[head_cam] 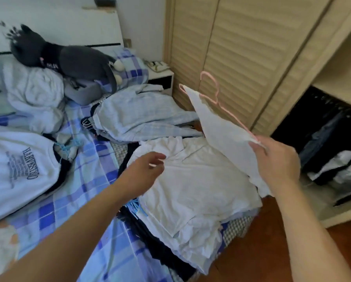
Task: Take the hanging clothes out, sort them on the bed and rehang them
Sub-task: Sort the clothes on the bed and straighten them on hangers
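While the right hand [276,159] pinches the near end of a pink hanger [217,98] together with the edge of a white garment [221,135], that garment hangs lifted off the bed, slanting up and away toward the louvred wardrobe door [241,53]. The hanger's hook points up in front of the slats, close to them but whether it touches I cannot tell. The left hand [144,171] hovers over the white pile [191,190] at the bed's right edge, fingers loosely curled and apart, gripping nothing. That pile sits on darker clothes and overhangs the mattress edge above the wooden floor [252,251]. Blue hangers [136,208] poke out from under its left side. Beyond it lies a heap of pale blue shirts [140,115], reaching almost to the wardrobe door. Further left, a white printed T-shirt [22,165] lies flat on the checked blue sheet [85,200], and a bare strip of sheet runs between it and the white pile. At right, the wardrobe opening [323,143] shows dark clothes hanging and folded things below. A grey plush cat [68,58] lies across the pillows at the head of the bed, well apart from both hands.
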Motion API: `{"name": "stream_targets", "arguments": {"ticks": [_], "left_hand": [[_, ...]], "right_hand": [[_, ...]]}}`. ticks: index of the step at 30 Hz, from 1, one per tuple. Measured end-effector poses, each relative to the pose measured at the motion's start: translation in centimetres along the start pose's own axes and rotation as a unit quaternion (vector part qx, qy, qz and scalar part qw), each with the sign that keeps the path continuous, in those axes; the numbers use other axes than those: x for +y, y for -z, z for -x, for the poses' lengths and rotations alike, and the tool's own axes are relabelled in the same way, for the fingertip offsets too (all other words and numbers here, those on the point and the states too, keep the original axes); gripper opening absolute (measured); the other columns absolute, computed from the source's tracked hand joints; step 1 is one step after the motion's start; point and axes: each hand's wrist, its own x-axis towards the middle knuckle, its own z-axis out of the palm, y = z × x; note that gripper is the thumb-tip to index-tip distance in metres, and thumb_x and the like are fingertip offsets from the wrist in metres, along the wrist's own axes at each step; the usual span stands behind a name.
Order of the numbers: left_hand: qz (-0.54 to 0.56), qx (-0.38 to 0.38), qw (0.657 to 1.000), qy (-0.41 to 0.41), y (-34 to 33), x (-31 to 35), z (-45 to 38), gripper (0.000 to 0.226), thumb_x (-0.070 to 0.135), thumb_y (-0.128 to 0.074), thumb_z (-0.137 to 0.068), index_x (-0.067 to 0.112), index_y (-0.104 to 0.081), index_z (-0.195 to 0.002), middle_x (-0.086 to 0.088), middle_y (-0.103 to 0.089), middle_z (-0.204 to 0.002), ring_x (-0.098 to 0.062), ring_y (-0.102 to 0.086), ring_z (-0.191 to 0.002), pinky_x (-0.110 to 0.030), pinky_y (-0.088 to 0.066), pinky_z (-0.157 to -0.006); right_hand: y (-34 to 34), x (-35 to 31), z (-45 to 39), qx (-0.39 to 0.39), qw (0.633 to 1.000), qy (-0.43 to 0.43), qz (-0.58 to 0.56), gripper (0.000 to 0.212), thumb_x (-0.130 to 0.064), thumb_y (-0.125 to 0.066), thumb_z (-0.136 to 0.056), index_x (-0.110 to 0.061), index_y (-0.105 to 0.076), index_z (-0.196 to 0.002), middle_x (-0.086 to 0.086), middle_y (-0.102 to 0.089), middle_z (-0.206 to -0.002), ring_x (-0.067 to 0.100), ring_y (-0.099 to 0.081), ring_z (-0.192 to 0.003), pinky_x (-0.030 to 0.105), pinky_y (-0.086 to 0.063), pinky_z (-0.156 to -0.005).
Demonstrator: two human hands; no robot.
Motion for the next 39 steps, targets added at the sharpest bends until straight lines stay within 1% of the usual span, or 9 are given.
{"name": "stream_targets", "arguments": {"ticks": [5, 10, 16, 19, 22, 24, 30, 35, 39], "left_hand": [[0.005, 0.106, 0.981, -0.162, 5.6, 10.5, -1.0, 0.037, 0.025, -0.058, -0.100, 0.033, -0.051, -0.135, 0.009, -0.058, -0.124, -0.006, -0.062, -0.102, -0.022, -0.047, -0.069], [0.031, 0.233, 0.945, -0.228, 10.7, 14.4, 3.0, 0.052, 0.028, -0.065, -0.095, 0.031, -0.043, -0.142, 0.004, -0.043, -0.139, -0.015, -0.054, -0.120, -0.030, -0.045, -0.099], [-0.100, 0.578, 0.773, -0.242, 21.3, 11.9, 10.5, 0.055, 0.037, -0.058, -0.096, 0.028, -0.040, -0.147, -0.008, -0.028, -0.154, -0.026, -0.023, -0.144, -0.046, -0.017, -0.121], [-0.227, 0.589, 0.753, -0.184, 27.2, 7.6, 14.0, 0.040, 0.041, -0.047, -0.099, 0.025, -0.056, -0.135, -0.006, -0.049, -0.141, -0.032, -0.040, -0.134, -0.044, -0.023, -0.113], [-0.261, 0.597, 0.758, -0.024, 30.4, 4.7, 18.0, 0.046, 0.036, -0.052, -0.100, 0.029, -0.046, -0.145, -0.011, -0.028, -0.155, -0.037, -0.026, -0.141, -0.051, -0.020, -0.116], [-0.223, 0.585, 0.779, 0.041, 31.0, 3.6, 20.7, 0.052, 0.034, -0.056, -0.097, 0.028, -0.041, -0.147, -0.011, -0.028, -0.153, -0.034, -0.027, -0.139, -0.048, -0.022, -0.116], [-0.009, 0.504, 0.863, 0.019, 31.6, 1.3, 29.0, 0.020, 0.034, -0.055, -0.100, 0.026, -0.064, -0.117, 0.007, -0.064, -0.107, -0.013, -0.061, -0.092, -0.033, -0.051, -0.079], [-0.027, 0.600, 0.798, 0.040, 35.9, -6.7, 37.0, 0.016, 0.035, -0.058, -0.097, 0.029, -0.056, -0.113, 0.002, -0.059, -0.113, -0.012, -0.060, -0.095, -0.038, -0.051, -0.089], [-0.008, 0.607, 0.795, 0.006, 37.2, -12.1, 43.8, 0.027, 0.027, -0.059, -0.097, 0.037, -0.057, -0.122, 0.005, -0.061, -0.091, -0.009, -0.057, -0.074, -0.027, -0.048, -0.071]], "right_hand": [[9.2, -6.3, -6.2, 0.006, 0.995, 0.089, -0.041, 0.022, -0.040, -0.059, -0.097, -0.024, -0.073, -0.104, 0.000, -0.067, -0.080, 0.024, -0.058, -0.075, 0.036, -0.047, -0.063], [12.9, -15.8, -8.2, -0.065, 0.970, 0.175, -0.156, 0.013, -0.035, -0.066, -0.093, -0.027, -0.063, -0.082, -0.020, -0.053, -0.056, 0.002, -0.047, -0.055, 0.019, -0.031, -0.051], [13.1, -25.4, -6.4, -0.157, 0.915, 0.259, -0.268, 0.033, -0.048, -0.065, -0.091, -0.020, -0.069, -0.073, -0.004, -0.045, -0.057, 0.007, -0.037, -0.048, 0.023, -0.027, -0.048], [10.3, -29.3, -4.8, -0.227, 0.880, 0.257, -0.329, 0.024, -0.048, -0.060, -0.092, -0.031, -0.077, -0.088, -0.008, -0.058, -0.058, 0.000, -0.046, -0.050, 0.016, -0.034, -0.048], [6.0, -33.8, -2.4, -0.317, 0.844, 0.262, -0.345, 0.013, -0.041, -0.063, -0.093, -0.041, -0.076, -0.097, -0.009, -0.075, -0.088, 0.014, -0.067, -0.082, 0.036, -0.050, -0.074], [3.7, -37.3, 0.3, -0.371, 0.810, 0.234, -0.388, 0.015, -0.027, -0.062, -0.098, -0.026, -0.077, -0.098, -0.005, -0.075, -0.086, 0.010, -0.067, -0.075, 0.027, -0.051, -0.066], [-0.2, -48.0, 10.4, -0.407, 0.758, 0.245, -0.447, 0.011, -0.031, -0.067, -0.091, -0.025, -0.077, -0.093, 0.012, -0.075, -0.087, 0.016, -0.059, -0.068, 0.030, -0.045, -0.065], [0.2, -54.9, 17.8, -0.431, 0.730, 0.305, -0.435, 0.009, -0.026, -0.069, -0.091, -0.024, -0.075, -0.085, -0.011, -0.061, -0.061, 0.005, -0.044, -0.054, 0.015, -0.032, -0.047], [0.3, -61.1, 24.7, -0.508, 0.681, 0.287, -0.443, 0.011, -0.022, -0.067, -0.094, -0.019, -0.075, -0.101, -0.001, -0.073, -0.084, 0.010, -0.062, -0.072, 0.023, -0.047, -0.062]]}}
